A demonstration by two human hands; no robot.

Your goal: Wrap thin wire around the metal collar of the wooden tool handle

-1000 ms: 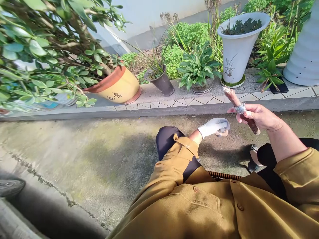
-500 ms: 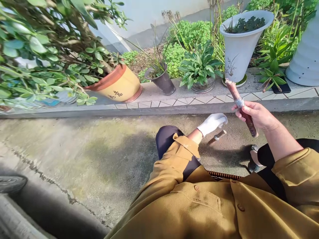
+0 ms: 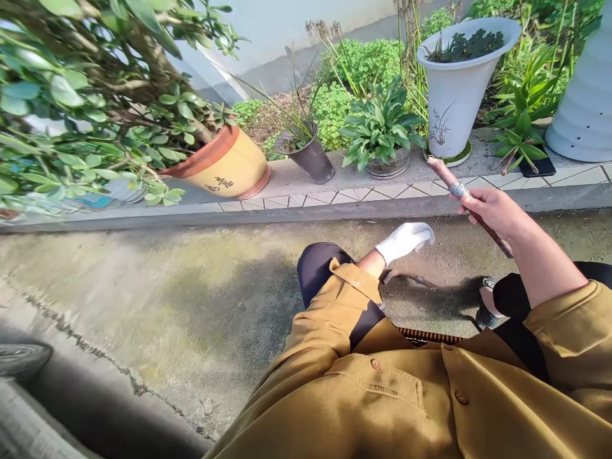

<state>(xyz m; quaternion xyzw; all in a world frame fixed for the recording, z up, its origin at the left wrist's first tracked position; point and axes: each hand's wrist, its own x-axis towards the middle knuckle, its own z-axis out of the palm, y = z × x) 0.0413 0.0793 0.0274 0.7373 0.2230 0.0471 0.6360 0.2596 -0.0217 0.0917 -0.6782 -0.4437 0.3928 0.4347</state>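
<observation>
A bare stick [image 3: 440, 171] with silvery wire [image 3: 459, 190] wound round its middle is gripped in my right hand [image 3: 495, 213], its fingers closed. The stick slants, with its pale broken end up and to the left. My left hand [image 3: 406, 242] wears a white glove, fingers drawn together. From its fingertips a thin strand of the wire stretches up to the wound stick. Below the glove, a second stick [image 3: 399, 274] appears blurred and curved, with a wire-wrapped part near its right side. What holds this second stick up, if anything, I cannot make out.
A tiled ledge [image 3: 344, 199] runs across in front. On it stand a yellow pot [image 3: 239, 162], a dark pot [image 3: 313, 159], a leafy plant [image 3: 382, 131] and a tall white planter [image 3: 452, 108]. A dark phone-like slab [image 3: 538, 164] lies at the right. Cracked concrete [image 3: 191, 319] spreads below.
My right hand has turned and tilted its stick, whose lower end now points further right. The second stick below the glove has swung to a different angle. My gloved hand has barely shifted.
</observation>
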